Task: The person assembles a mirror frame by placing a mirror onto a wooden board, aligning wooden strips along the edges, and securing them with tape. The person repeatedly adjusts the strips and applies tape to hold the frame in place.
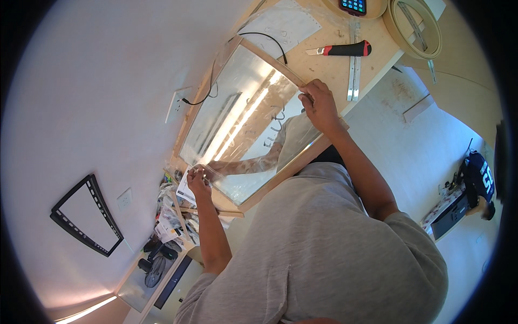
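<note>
A mirror panel (245,186) with dark hand-drawn marks lies on the wooden bench in front of me. Wrinkled clear plastic film (232,162) stretches over its face. At the panel's near-left corner, my left hand (199,181) is closed in a pinch on the film. My right hand (320,106) has its fingers curled at the right edge, where it grips the film; the fingertips are partly hidden. The mirror reflects my arm and shirt. Beyond it, a utility knife (345,49) with a black and red handle lies with its blade out, across a metal rail (354,75).
A black cable (200,101) runs from a wall socket (174,106) past the panel. Round wooden hoops (438,43) and a phone (353,6) are at the far right. A black bracket (110,227) hangs on the left wall. Another person (479,175) is at the far right.
</note>
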{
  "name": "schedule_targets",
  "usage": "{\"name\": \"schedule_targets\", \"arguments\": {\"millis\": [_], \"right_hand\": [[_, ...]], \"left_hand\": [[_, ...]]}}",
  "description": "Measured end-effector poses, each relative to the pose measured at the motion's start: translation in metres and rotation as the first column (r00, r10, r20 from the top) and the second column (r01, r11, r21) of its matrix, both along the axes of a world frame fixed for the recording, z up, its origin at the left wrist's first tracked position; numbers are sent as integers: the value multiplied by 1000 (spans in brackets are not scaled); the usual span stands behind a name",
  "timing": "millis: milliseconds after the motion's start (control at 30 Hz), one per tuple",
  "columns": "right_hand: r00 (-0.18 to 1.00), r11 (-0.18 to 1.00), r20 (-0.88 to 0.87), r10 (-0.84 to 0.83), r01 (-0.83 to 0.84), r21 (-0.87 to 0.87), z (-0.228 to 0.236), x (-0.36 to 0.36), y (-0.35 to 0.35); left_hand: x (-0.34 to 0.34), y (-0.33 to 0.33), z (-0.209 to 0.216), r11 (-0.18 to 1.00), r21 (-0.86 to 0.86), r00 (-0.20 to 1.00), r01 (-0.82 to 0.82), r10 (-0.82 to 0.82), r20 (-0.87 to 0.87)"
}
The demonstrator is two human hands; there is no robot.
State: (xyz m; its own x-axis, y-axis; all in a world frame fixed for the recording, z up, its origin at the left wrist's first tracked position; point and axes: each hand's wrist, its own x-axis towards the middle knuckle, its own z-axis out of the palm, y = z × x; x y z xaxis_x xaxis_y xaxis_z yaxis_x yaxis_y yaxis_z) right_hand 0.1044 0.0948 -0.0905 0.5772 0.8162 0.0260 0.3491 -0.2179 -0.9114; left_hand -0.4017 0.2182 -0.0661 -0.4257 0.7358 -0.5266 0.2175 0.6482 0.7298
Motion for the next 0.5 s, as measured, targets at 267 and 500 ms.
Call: {"name": "schedule_targets", "arguments": {"millis": [267,500], "right_hand": [[998,1000,-57,-12,13,19,1,1,0],[996,999,-84,-15,18,34,0,1,0]], "left_hand": [[-4,-9,9,997,-63,995,-40,45,91],[-11,-7,7,996,-85,994,-7,15,104]]}}
